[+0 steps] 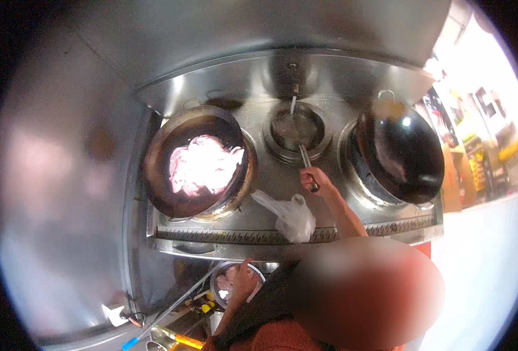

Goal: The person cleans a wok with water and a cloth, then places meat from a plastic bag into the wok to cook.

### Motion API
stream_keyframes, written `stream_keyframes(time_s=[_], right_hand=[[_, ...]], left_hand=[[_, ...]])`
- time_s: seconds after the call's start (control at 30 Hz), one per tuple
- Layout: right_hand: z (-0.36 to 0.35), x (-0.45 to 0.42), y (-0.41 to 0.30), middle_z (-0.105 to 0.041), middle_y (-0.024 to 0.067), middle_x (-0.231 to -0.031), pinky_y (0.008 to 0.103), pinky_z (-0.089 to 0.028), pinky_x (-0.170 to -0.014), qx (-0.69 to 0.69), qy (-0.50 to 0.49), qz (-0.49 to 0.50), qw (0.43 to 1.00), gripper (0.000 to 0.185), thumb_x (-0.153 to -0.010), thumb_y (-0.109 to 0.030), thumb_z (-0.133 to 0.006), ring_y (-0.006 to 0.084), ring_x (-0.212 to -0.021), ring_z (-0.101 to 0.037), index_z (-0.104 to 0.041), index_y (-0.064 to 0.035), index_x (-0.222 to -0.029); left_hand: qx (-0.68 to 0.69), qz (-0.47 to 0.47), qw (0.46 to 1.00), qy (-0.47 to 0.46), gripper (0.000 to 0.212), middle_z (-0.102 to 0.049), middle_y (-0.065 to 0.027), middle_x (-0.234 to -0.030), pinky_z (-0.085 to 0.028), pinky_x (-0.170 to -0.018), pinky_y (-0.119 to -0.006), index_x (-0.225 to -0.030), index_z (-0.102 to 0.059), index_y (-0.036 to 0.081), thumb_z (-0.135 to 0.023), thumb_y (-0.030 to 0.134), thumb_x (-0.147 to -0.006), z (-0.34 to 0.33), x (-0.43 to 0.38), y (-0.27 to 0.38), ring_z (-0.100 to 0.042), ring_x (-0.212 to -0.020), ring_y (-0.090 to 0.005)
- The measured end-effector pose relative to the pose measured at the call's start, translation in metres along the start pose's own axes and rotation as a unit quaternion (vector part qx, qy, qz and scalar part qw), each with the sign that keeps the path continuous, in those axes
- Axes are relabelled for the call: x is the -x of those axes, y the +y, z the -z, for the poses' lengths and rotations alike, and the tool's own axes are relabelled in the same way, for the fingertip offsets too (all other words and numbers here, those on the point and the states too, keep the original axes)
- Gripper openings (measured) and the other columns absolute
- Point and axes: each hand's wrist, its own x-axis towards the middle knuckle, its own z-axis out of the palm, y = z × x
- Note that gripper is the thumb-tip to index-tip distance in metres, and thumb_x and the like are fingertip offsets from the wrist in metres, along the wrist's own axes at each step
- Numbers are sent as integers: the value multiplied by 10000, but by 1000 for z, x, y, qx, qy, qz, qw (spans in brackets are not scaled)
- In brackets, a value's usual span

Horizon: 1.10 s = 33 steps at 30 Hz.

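Observation:
My right hand [315, 179] grips the metal handle [305, 157] of a ladle or strainer. The tool's head end reaches into a round pot [327, 140] set in the middle of the steel range; foamy liquid lies inside. My left hand [243, 281] is over a round bowl [215, 285] below the range's front edge. Pale pink pieces, apparently raw meat [223, 281], lie in that bowl. Whether the left fingers hold the rim or a piece is hidden. A large wok [158, 175] at left stands tilted, with a glaring pale pink heap [204, 166], likely raw meat, inside.
A crumpled clear plastic bag [296, 219] lies across the slotted front drain [241, 235]. Another dark wok [403, 153] tilts on the right burner. A faucet spout [293, 103] points down over the middle pot. Steel wall [66, 175] closes off the left side.

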Motion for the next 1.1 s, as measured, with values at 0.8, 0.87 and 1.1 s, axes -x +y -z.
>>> stream_keyframes(time_s=[0.8,0.87,1.1], right_hand=[[-49,260,-77,-422,-19,-546,178,-285,-325,-87,78,95,989,128,-759,-50,-539,42,-396,-384,-464,-37,-656],[-42,278,-80,-420,-10,-543,184,-300,-322,-60,119,96,986,132,-759,-46,-537,58,-396,-394,-458,-37,-654],[17,324,-92,-422,2,-489,206,-343,-280,-65,228,71,969,191,-760,-67,-537,92,-343,-398,-413,-74,-614]], left_hand=[[100,-235,961,-105,230,-575,-109,-864,-469,-667,-306,-925,-558,31,-634,104,-720,-32,-32,15,-592,-757,-190],[127,-244,953,-125,168,-580,-103,-852,-467,-668,-301,-877,-566,29,-618,96,-732,-43,-34,36,-593,-762,-194],[153,-281,925,-205,148,-591,-79,-827,-452,-697,-281,-857,-569,25,-607,124,-753,-84,-19,165,-574,-771,-169]])
